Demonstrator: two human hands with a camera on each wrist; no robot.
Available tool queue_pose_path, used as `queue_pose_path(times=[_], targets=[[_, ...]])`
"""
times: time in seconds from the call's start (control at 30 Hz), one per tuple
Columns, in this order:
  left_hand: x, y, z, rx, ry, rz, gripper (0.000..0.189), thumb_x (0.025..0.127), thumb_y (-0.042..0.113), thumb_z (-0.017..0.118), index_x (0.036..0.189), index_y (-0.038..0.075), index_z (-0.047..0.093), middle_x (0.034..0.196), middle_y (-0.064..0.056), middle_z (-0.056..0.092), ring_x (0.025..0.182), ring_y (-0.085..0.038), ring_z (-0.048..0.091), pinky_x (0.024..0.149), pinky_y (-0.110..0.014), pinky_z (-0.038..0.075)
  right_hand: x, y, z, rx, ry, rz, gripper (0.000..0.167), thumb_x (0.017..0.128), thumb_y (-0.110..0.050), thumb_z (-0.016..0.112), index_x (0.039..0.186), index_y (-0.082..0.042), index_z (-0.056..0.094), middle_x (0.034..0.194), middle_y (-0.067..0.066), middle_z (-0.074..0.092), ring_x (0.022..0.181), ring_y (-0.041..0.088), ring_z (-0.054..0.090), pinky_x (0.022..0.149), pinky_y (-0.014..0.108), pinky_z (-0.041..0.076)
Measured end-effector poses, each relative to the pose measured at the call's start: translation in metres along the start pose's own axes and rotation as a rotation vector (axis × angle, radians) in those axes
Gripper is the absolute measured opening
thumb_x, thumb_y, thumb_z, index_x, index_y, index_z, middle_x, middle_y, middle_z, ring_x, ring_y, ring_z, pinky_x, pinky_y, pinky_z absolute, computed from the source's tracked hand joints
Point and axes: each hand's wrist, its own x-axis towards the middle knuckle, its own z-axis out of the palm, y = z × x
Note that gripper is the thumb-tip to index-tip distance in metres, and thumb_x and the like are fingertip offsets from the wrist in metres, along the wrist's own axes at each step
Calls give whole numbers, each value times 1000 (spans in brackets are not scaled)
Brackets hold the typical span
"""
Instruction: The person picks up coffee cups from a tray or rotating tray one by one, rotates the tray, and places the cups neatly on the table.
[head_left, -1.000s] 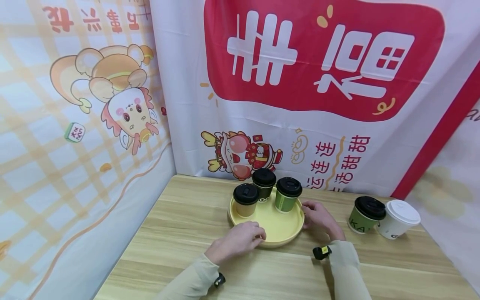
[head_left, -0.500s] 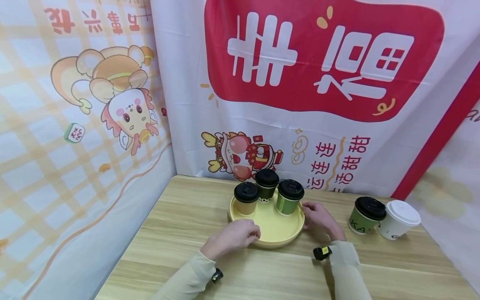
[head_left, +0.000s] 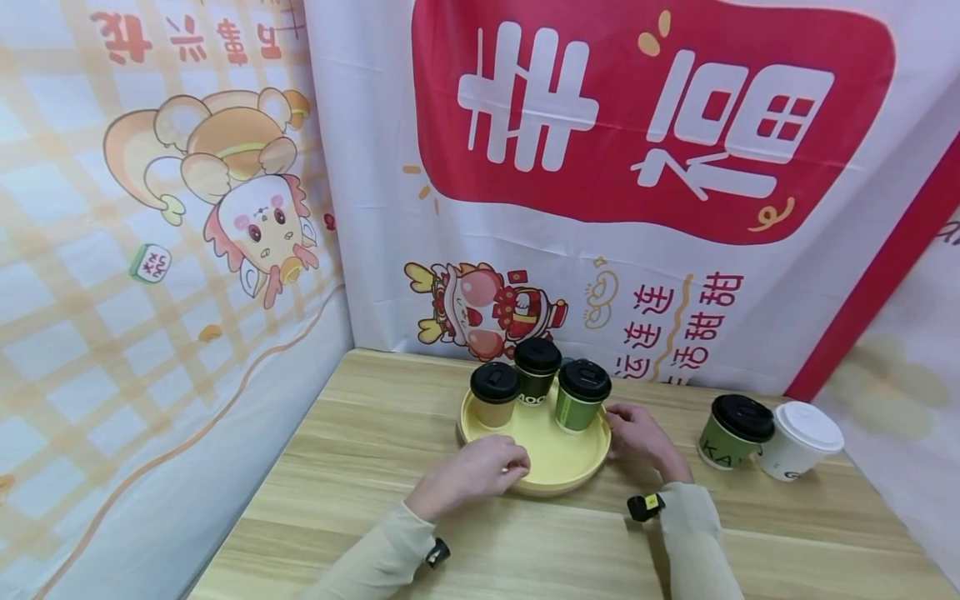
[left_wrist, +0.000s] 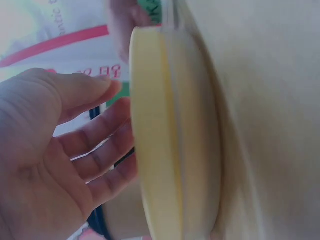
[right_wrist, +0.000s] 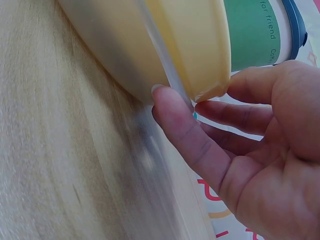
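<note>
Head view: my two hands are at the round yellow tray, which sits in the lower middle of the frame on the wood-grain table.
What has shifted: compared with a second ago, the tray's cups lie slightly further round clockwise; the tan cup is a touch higher in the frame, the black cup further right, the green cup lower.
What that means: I judge the tray is being turned in place, its load riding along; all three black-lidded cups stand upright, toward its upper edge.
Right hand: I pinch the tray's right edge, thumb against the outer side, fingers at the rim.
Left hand: fingers loosely bent at the near-left rim, thumb apart, gripping nothing; whether my fingertips touch, I cannot tell.
Right of the frame: a green cup lettered "KA" and a white cup stand side by side, off the tray.
</note>
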Motion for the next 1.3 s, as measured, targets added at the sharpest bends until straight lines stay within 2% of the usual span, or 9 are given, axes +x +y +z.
queue_pose_path(times=[0.17, 0.27, 0.6, 0.83, 1.17, 1.3], targets=[[4, 10, 10, 6, -9, -7, 16, 95, 26, 64, 107, 19, 71, 99, 4, 69, 90, -7, 62, 80, -19, 51, 1, 0, -1, -1, -2, 0, 41, 103, -18, 47, 133, 10, 50, 108, 25, 63, 72, 21, 65, 64, 40, 61], [5, 13, 16, 32, -12, -14, 20, 94, 28, 65, 112, 20, 70, 102, 3, 69, 92, -7, 62, 81, -19, 51, 1, -1, -1, -7, -6, 4, 42, 103, -19, 46, 134, 9, 49, 110, 26, 62, 73, 21, 64, 64, 39, 60], [4, 14, 18, 61, -7, 1, 14, 92, 20, 66, 104, 22, 73, 94, 8, 68, 86, -5, 62, 76, -17, 50, 2, 2, -2, -9, -24, 11, 42, 104, -15, 43, 135, 13, 45, 109, 29, 61, 72, 20, 64, 65, 41, 60], [3, 9, 14, 54, -55, -31, 12, 93, 20, 66, 102, 23, 73, 93, 9, 68, 85, -4, 62, 76, -18, 50, -2, -2, -1, -17, -10, -4, 41, 103, -18, 46, 133, 10, 49, 110, 26, 62, 73, 20, 65, 65, 40, 61], [-2, -5, 5, 57, -87, -12, 9, 92, 16, 65, 94, 21, 72, 89, 9, 68, 82, -4, 60, 76, -19, 50, -2, 0, -1, -14, -4, -14, 37, 102, -15, 44, 129, 9, 52, 101, 23, 62, 71, 21, 64, 64, 39, 60], [-3, -9, 2, 29, -104, -18, 9, 91, 17, 65, 93, 21, 73, 89, 10, 68, 83, -3, 60, 77, -18, 50, -2, 0, -1, -3, -9, -9, 36, 102, -14, 44, 129, 9, 52, 99, 21, 60, 73, 22, 64, 66, 41, 61]])
